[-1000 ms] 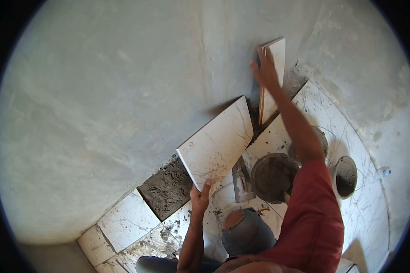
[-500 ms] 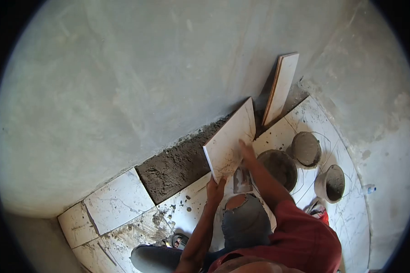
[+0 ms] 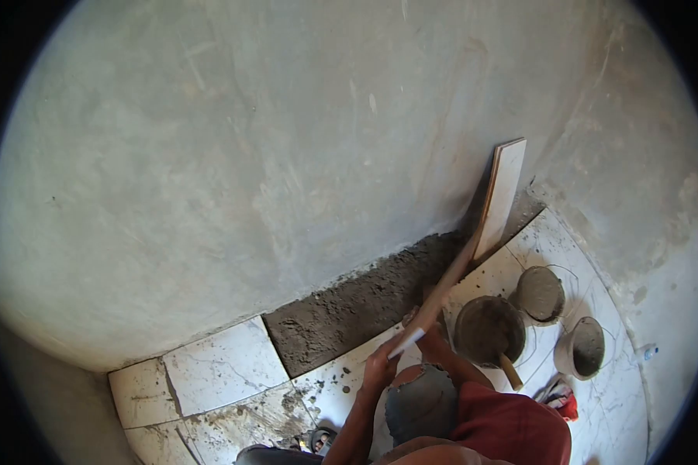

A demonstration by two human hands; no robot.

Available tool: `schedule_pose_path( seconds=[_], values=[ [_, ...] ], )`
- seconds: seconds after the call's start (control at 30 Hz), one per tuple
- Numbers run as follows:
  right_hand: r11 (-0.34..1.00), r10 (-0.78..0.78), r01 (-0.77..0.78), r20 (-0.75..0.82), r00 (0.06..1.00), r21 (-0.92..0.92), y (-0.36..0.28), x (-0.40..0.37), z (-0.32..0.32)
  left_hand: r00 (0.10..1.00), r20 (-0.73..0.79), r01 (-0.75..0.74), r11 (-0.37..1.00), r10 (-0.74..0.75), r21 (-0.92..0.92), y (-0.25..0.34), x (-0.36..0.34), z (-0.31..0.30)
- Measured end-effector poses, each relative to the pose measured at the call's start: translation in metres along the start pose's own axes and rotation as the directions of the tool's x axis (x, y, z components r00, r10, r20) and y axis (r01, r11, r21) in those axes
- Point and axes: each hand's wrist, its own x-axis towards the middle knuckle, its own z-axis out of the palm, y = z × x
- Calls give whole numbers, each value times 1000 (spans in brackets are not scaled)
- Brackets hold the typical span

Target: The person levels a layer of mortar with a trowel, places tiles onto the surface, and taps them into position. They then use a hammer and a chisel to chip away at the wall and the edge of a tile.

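A floor tile (image 3: 444, 288) is tilted up nearly edge-on, its brownish edge towards me, beside a strip of grey mortar (image 3: 349, 306) along the wall. My left hand (image 3: 378, 367) is closed around its near end. Against the right side of the tile is my right hand (image 3: 436, 345), gripping it, with the fingers partly hidden. A bucket of mortar (image 3: 473, 329) stands just right of that hand, a wooden handle (image 3: 510, 372) sticking out of it.
Narrow tile pieces (image 3: 502, 190) lean on the wall (image 3: 233, 178). Two smaller buckets, one filled with mortar (image 3: 540, 294) and another bucket (image 3: 566, 353), stand on the laid tiles (image 3: 225, 360). Mortar crumbs dot the floor, and a plastic bottle (image 3: 648, 353) lies far right.
The tile has turned from showing its broad marbled face to nearly edge-on, both hands still on it. The view has shifted upward, and the wooden handle in the bucket now shows.
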Motion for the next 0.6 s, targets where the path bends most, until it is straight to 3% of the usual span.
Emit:
schedule_pose_path(
  seconds=[0.03,0.1,0.17,0.2,0.23,0.37,0.43,0.5,0.53,0.57,0.6],
  values=[
    [996,11,-23,136,991,89,1,1,-3,972,9,-234,970,233,63,-1,-1,-4],
    [968,-19,-82,394,919,238,-2,5,-8,958,38,-288,952,286,103,3,2,-10],
    [963,-47,-69,414,909,262,-9,28,-13,946,50,-325,937,321,129,31,11,-22],
    [955,-74,-96,534,842,282,-10,40,-6,941,56,-338,933,333,128,34,14,-24],
    [946,-98,-130,644,758,297,-13,51,2,944,24,-330,939,329,101,37,17,-27],
    [968,-105,-119,786,609,221,-38,79,59,944,-65,-320,946,322,41,46,26,-32],
    [991,-136,79,821,554,111,-56,78,94,947,-45,-316,947,319,58,41,30,-40],
    [988,-152,91,834,531,123,-69,89,115,984,46,-163,979,170,-120,18,35,-49],
    [982,-162,164,847,507,89,-81,97,118,985,38,-162,980,167,-119,18,36,-60],
    [971,-165,234,858,486,55,-87,105,122,995,16,-88,932,100,-351,21,39,-75],
    [871,-339,478,566,751,-113,-88,94,140,1000,9,-15,824,25,-566,26,41,-86]
  ],
)
